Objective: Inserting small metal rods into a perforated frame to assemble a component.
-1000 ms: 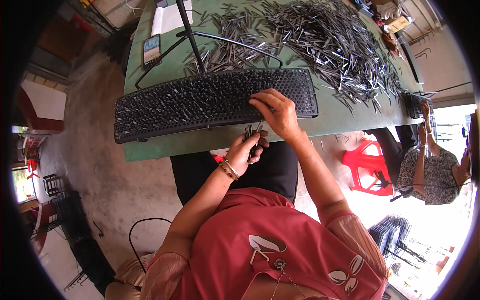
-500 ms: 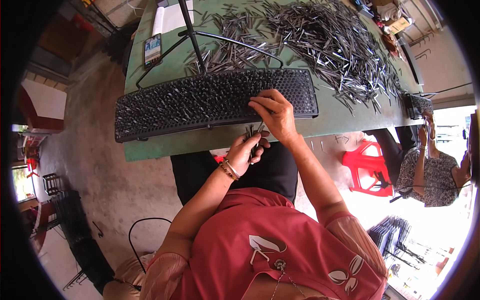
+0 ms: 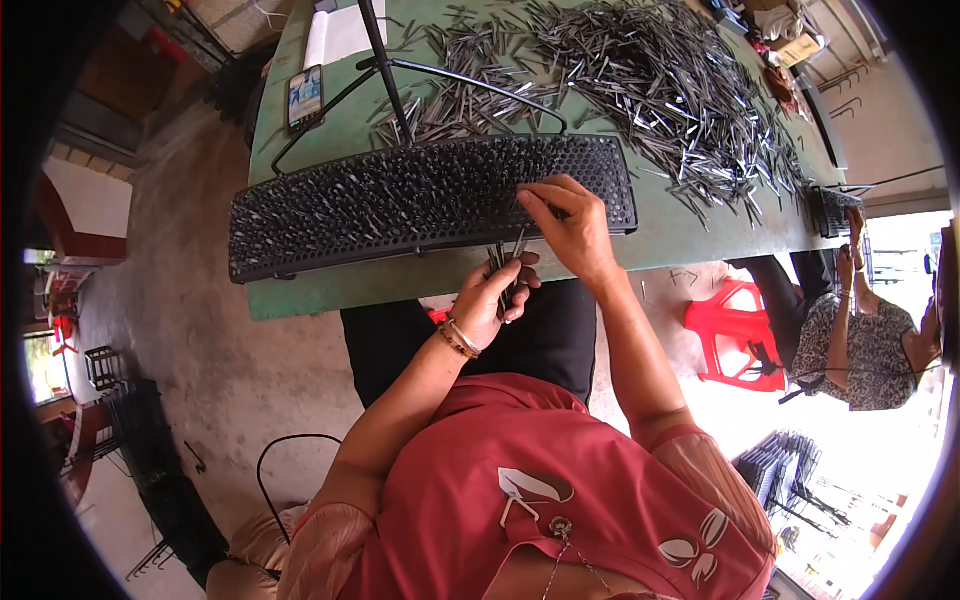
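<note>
The left hand (image 3: pixel 488 297) clasps thin grey metal strips (image 3: pixel 501 256), long axes pointing far. The right hand (image 3: pixel 577 228) bends over the long black perforated panel (image 3: pixel 608 190), its pinch unclear; this runs left-right on the green table (image 3: pixel 350 302).

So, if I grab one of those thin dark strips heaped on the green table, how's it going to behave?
The strips look stiff, since those in the left hand stick out straight rather than drooping. Each is probably light, being so thin. Lying crisscross, one may drag or shift its neighbours.
</note>
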Action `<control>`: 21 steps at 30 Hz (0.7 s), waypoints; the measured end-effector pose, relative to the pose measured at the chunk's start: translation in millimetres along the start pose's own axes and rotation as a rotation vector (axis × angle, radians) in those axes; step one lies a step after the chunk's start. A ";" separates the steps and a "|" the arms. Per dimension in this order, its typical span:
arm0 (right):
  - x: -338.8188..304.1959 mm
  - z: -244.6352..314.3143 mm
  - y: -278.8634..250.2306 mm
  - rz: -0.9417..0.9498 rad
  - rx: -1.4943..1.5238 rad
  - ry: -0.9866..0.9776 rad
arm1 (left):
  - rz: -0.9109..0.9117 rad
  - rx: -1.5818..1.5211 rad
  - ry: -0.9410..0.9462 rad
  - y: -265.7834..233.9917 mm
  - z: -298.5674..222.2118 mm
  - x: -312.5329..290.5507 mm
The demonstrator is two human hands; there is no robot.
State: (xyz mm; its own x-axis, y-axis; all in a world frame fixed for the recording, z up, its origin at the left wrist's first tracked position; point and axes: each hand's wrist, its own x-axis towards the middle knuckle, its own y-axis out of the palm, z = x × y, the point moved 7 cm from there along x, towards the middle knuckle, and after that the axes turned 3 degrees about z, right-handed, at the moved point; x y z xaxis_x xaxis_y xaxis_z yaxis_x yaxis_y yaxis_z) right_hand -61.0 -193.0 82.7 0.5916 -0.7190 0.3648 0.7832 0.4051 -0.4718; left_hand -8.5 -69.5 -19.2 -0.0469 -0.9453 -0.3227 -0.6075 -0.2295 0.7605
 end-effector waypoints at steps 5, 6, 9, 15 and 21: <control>-18.1 -17.3 13.7 0.372 0.193 0.362 | -0.002 0.009 0.087 6.8 -9.4 -1.0; -23.1 -21.2 19.6 0.439 0.303 0.477 | -0.003 0.009 0.088 6.6 -9.5 -0.6; -24.9 -34.9 13.1 0.299 0.322 0.451 | 0.010 0.039 0.060 9.4 -6.0 3.6; -0.7 -8.4 13.7 0.119 0.122 0.174 | -0.040 0.036 -0.017 -5.4 4.9 4.3; 0.0 1.7 35.1 0.096 -0.050 -0.148 | -0.052 -0.035 -0.041 -6.7 3.9 2.5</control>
State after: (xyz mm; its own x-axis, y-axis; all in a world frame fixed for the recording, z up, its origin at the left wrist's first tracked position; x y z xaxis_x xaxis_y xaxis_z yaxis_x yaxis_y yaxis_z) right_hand -33.1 -177.8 67.5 0.6875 -0.5861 0.4288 0.7137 0.4362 -0.5481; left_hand -7.6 -69.4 -27.2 -0.0488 -0.9217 -0.3849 -0.5821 -0.2868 0.7608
